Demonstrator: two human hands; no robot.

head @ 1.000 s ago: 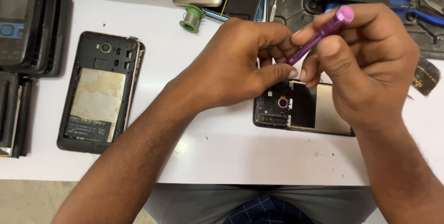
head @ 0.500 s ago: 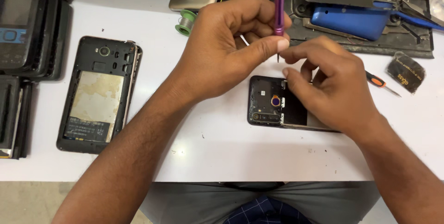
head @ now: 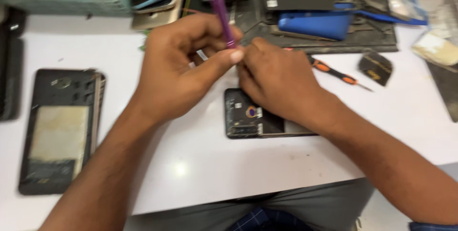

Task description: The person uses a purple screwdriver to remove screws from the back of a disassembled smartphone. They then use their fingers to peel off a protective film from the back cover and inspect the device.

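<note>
head view: left hand (head: 183, 71) grips purple screwdriver (head: 218, 6) above opened phone (head: 253, 116).

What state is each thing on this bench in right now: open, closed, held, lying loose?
Purple screwdriver: held nearly upright by the left hand.
Small phone: back cover off, insides showing, pressed under the right hand.
Large phone: back open, lying untouched.
Orange screwdriver: lying loose on the table.
Blue phone cover: detached, resting on the dark mat.
</note>
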